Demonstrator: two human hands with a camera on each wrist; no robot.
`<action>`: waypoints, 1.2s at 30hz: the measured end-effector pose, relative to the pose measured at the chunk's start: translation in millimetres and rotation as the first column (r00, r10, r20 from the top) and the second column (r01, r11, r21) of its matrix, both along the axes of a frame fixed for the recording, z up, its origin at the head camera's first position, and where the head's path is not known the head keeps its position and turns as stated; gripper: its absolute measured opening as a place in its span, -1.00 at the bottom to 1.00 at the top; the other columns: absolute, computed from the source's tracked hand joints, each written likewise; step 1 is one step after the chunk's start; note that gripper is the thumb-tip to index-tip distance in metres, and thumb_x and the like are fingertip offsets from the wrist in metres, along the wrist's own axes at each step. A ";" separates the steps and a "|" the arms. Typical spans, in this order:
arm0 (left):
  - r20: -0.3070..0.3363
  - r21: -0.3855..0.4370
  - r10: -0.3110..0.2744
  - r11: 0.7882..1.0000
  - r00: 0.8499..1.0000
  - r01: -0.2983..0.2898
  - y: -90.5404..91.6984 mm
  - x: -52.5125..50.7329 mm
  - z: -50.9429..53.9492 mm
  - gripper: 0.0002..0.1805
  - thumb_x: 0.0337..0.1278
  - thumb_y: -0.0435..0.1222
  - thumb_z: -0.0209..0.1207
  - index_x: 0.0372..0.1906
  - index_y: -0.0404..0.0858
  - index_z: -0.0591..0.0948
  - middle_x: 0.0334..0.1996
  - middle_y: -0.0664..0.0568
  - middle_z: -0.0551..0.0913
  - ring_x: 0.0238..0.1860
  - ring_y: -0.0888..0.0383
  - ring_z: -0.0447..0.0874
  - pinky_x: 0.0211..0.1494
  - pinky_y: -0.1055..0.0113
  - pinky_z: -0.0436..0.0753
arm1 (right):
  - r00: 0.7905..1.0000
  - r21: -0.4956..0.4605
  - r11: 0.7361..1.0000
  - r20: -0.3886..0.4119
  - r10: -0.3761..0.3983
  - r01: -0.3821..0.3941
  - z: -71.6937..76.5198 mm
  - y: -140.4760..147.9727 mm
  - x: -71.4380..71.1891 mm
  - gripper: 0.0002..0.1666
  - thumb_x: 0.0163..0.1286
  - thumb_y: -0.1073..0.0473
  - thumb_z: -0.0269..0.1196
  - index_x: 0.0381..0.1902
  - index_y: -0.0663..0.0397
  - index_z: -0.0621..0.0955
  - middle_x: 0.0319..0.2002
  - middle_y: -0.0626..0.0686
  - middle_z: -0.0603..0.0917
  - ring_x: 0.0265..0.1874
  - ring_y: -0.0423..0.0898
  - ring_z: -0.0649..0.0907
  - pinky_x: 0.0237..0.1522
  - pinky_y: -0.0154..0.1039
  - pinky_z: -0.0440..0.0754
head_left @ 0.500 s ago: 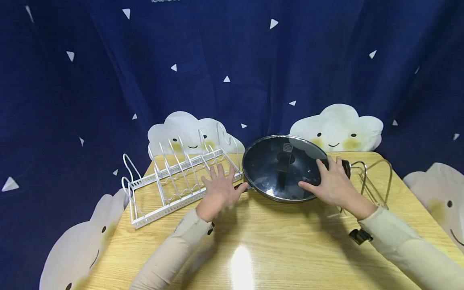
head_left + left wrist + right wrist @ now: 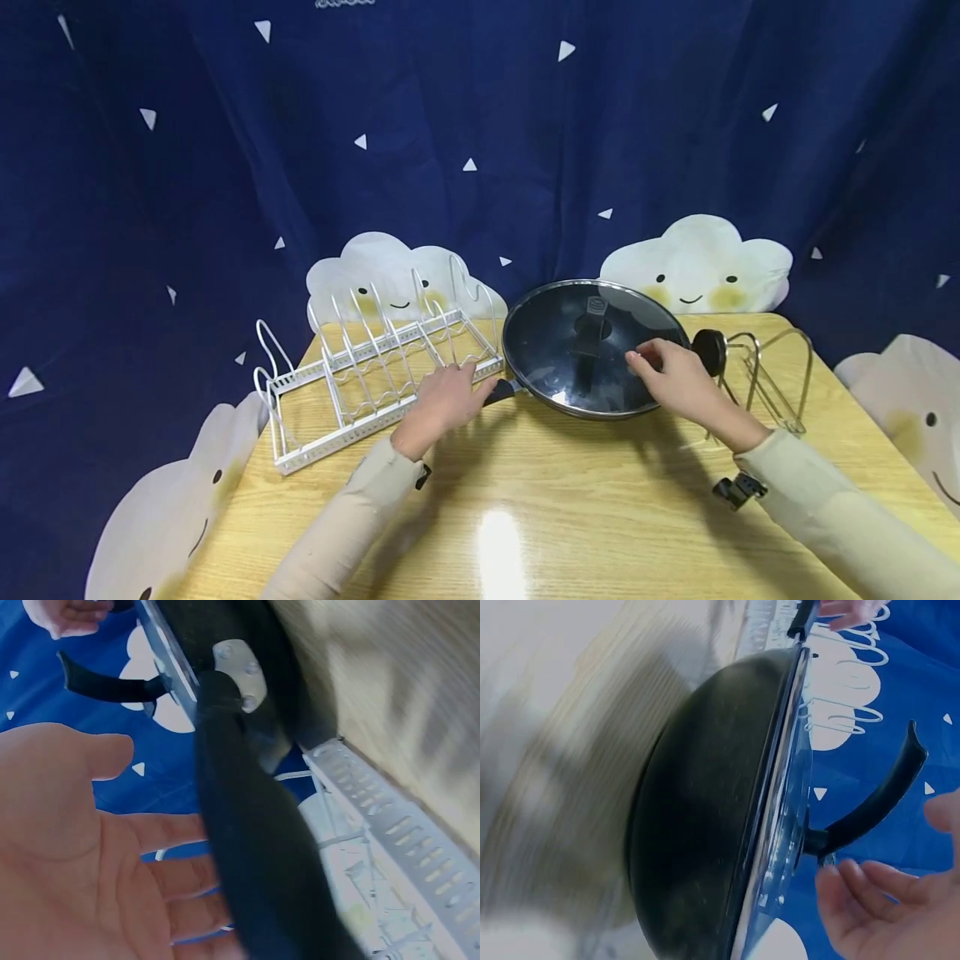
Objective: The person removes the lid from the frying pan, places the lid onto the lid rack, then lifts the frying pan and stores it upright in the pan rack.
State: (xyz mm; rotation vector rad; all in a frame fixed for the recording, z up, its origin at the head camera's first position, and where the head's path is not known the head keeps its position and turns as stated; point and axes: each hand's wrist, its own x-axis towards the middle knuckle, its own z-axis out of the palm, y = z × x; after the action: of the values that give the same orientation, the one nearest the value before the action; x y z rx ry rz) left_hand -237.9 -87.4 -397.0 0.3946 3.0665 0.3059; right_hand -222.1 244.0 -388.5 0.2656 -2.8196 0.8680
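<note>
A dark wok [image 2: 705, 802] stands on the table under a glass lid [image 2: 551, 354]. The lid has an upright black handle [image 2: 877, 791]. My left hand [image 2: 442, 400] is at the wok's long black handle [image 2: 247, 802]. In the left wrist view its fingers reach out almost straight beside that handle, thumb apart, not wrapped round it; whether the fingertips touch it I cannot tell. Over the lid's right part hovers my right hand [image 2: 678, 379], fingers loosely bent. In the right wrist view those fingers are close to the base of the lid's handle and hold nothing.
A white rack [image 2: 375, 421] with upright wire dividers stands left of the wok. To the right are a metal wire stand [image 2: 753, 375] and a round black piece [image 2: 709, 352] beside it. A blue curtain [image 2: 480, 100] hangs behind the wooden table [image 2: 600, 500].
My left hand has drawn back slightly and lowered toward the long handle. The right hand's spread fingers have bent in over the lid. Wok and rack have stayed put.
</note>
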 end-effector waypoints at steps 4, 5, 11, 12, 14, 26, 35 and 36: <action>-0.020 0.040 -0.026 0.999 0.999 0.026 -7.2 -3.5 -6.9 -0.43 0.32 0.17 -0.16 -0.09 -0.24 0.56 -0.20 -0.15 0.63 -0.19 -0.14 0.62 -0.28 0.03 0.55 | 0.991 -0.152 0.988 0.128 0.039 -0.019 -0.4 -3.3 -2.5 -0.38 0.49 -0.16 -0.07 0.02 0.33 0.49 -0.18 0.25 0.63 -0.25 0.08 0.64 -0.26 -0.06 0.60; -0.018 0.050 -0.028 0.998 0.999 0.029 -8.9 -4.6 -8.8 -0.46 0.32 0.15 -0.15 -0.17 -0.22 0.56 -0.25 -0.14 0.63 -0.23 -0.13 0.62 -0.33 0.04 0.54 | 0.986 -0.194 0.981 0.156 0.053 -0.022 -0.6 -4.5 -3.3 -0.37 0.50 -0.16 -0.08 0.04 0.36 0.47 -0.17 0.27 0.62 -0.24 0.09 0.65 -0.25 -0.09 0.61; 0.029 0.098 -0.036 0.995 0.999 0.033 -16.5 -10.3 -17.6 -0.52 0.34 0.11 -0.15 -0.20 -0.18 0.58 -0.28 -0.12 0.64 -0.24 -0.14 0.62 -0.34 0.00 0.53 | 0.951 -0.472 0.882 0.272 0.150 -0.004 -1.6 -12.5 -13.1 -0.31 0.53 -0.10 -0.11 0.09 0.57 0.34 -0.11 0.39 0.57 -0.17 0.06 0.67 -0.18 -0.21 0.64; 0.034 0.104 -0.041 0.994 0.999 0.037 -17.4 -11.0 -18.5 -0.51 0.35 0.11 -0.15 -0.18 -0.18 0.59 -0.26 -0.12 0.65 -0.22 -0.15 0.62 -0.30 -0.01 0.53 | 0.943 -0.515 0.857 0.287 0.167 0.005 -1.5 -13.8 -15.4 -0.30 0.53 -0.09 -0.12 0.10 0.59 0.32 -0.11 0.39 0.57 -0.19 0.02 0.68 -0.18 -0.23 0.64; 0.055 0.120 -0.056 0.992 0.997 0.049 -18.7 -12.2 -19.8 -0.49 0.37 0.10 -0.17 -0.11 -0.19 0.60 -0.19 -0.13 0.65 -0.15 -0.16 0.60 -0.20 -0.02 0.52 | 0.929 -0.591 0.806 0.309 0.202 0.021 -1.0 -16.5 -19.7 -0.31 0.54 -0.07 -0.14 0.11 0.61 0.27 -0.12 0.37 0.57 -0.23 -0.08 0.68 -0.16 -0.25 0.63; 0.372 0.488 -0.219 0.873 0.902 0.011 -27.4 -15.5 -25.5 -0.50 0.44 0.02 -0.20 0.05 -0.29 0.50 -0.41 -0.25 0.67 -0.45 -0.15 0.71 -0.38 0.08 0.65 | 0.856 -0.849 0.516 0.348 0.383 0.114 2.2 -33.4 -37.6 -0.57 0.55 -0.02 -0.15 -0.04 0.32 0.29 -0.41 0.02 0.47 -0.21 -0.10 0.70 -0.02 -0.18 0.57; 0.414 0.539 -0.272 0.842 0.869 0.007 -29.3 -16.0 -25.0 -0.53 0.44 -0.01 -0.15 -0.02 -0.33 0.53 -0.35 -0.28 0.67 -0.46 -0.19 0.70 -0.47 0.16 0.66 | 0.836 -0.941 0.267 0.313 0.451 0.208 2.4 -41.8 -44.6 -0.63 0.55 0.03 -0.13 -0.44 0.11 0.33 -0.59 -0.04 0.33 -0.19 0.06 0.70 0.17 0.09 0.31; 0.415 0.538 -0.273 0.843 0.868 0.008 -29.3 -16.1 -25.3 -0.52 0.44 -0.02 -0.15 -0.02 -0.35 0.54 -0.35 -0.28 0.67 -0.47 -0.19 0.70 -0.48 0.18 0.65 | 0.830 -0.948 0.230 0.305 0.467 0.219 2.1 -42.7 -45.4 -0.65 0.55 0.03 -0.13 -0.39 0.12 0.36 -0.56 -0.02 0.42 -0.17 0.07 0.69 0.19 0.10 0.29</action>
State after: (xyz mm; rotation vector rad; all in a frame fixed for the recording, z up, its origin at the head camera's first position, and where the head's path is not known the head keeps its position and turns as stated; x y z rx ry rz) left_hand -254.0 -116.8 -422.3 0.4761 2.4064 1.0645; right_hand -267.5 201.2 -386.3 0.0326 -1.8813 2.9280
